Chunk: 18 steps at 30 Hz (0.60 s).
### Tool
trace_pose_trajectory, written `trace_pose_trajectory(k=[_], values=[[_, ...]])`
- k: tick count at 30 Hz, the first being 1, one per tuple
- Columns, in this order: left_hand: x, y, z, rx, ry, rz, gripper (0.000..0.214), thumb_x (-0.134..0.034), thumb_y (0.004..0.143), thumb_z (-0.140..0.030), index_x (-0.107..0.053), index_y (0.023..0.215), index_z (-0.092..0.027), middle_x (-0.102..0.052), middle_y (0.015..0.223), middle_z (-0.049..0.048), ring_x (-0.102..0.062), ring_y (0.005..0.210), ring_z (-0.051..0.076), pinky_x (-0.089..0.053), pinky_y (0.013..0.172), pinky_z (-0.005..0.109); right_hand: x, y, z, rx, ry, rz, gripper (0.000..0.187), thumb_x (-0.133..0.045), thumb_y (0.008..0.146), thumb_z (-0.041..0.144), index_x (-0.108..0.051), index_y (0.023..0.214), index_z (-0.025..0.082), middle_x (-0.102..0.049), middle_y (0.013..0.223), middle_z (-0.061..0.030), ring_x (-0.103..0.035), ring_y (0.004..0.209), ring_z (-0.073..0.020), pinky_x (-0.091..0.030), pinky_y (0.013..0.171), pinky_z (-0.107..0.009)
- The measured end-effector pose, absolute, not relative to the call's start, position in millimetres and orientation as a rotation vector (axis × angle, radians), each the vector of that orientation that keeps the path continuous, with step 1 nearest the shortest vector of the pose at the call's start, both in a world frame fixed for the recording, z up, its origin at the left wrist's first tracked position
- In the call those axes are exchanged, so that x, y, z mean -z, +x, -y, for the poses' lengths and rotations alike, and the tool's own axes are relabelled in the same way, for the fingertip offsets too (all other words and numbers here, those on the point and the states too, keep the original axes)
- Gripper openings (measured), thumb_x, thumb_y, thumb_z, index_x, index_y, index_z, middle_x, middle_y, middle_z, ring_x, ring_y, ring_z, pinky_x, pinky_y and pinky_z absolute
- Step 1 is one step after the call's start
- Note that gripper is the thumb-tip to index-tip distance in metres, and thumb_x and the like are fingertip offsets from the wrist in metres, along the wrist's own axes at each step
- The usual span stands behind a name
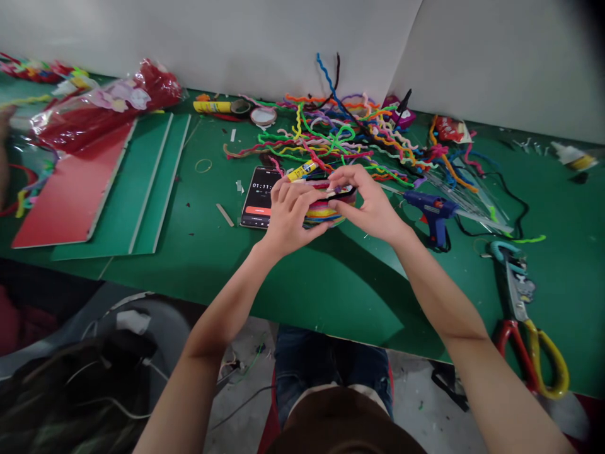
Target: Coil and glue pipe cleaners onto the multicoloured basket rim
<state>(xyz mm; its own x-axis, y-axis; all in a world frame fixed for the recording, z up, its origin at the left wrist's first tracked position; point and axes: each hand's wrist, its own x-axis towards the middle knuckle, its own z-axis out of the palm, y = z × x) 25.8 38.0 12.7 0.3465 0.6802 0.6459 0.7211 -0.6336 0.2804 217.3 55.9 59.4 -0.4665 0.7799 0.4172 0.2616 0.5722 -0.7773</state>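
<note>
Both my hands meet over the middle of the green table (pixel 331 290). My left hand (pixel 290 214) is curled round a small multicoloured coil of pipe cleaners (pixel 324 211). My right hand (pixel 366 202) pinches the coil's top edge with fingers pressed together. A yellow glue stick (pixel 302 171) lies just behind my left fingers. A black phone (pixel 259 197) with a lit timer screen lies flat to the left of my left hand. Behind the hands spreads a tangled heap of coloured pipe cleaners (pixel 340 135).
A blue hot glue gun (pixel 432 211) lies right of my right hand. Scissors with red and yellow handles (pixel 524 315) rest near the right edge. Red and green foam boards (pixel 118 183) lie at the left, a red cellophane packet (pixel 104 107) behind them. Tape rolls (pixel 263 115) sit near the wall.
</note>
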Motion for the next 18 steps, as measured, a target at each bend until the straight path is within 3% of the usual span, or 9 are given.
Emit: trace_pose_trajectory(k=[7,18], values=[[-18.5,27.2,-32.7,1.306,-2.573,1.343,0.037,-0.068,0.078,-0.040,-0.048,0.107,-0.027,-0.059,0.108,0.0030,-0.055,0.110,0.027,-0.030,0.109,0.056,-59.3,219.2,-59.3,-0.608,-0.771,2.084,0.013,-0.059,0.086,0.034,-0.055,0.087,0.022,-0.063,0.098,-0.0040,-0.058,0.100,-0.0207,-0.047,0.091,-0.041],[-18.2,27.4,-33.8,1.290,-2.539,1.390,0.043,-0.067,0.078,-0.046,-0.048,0.112,-0.028,-0.060,0.112,0.0047,-0.055,0.110,0.027,-0.032,0.108,0.056,-52.1,223.5,-64.0,-0.408,-0.726,2.161,0.012,-0.056,0.086,0.024,-0.060,0.098,0.025,-0.056,0.115,-0.0059,-0.055,0.109,-0.0216,-0.048,0.091,-0.045]])
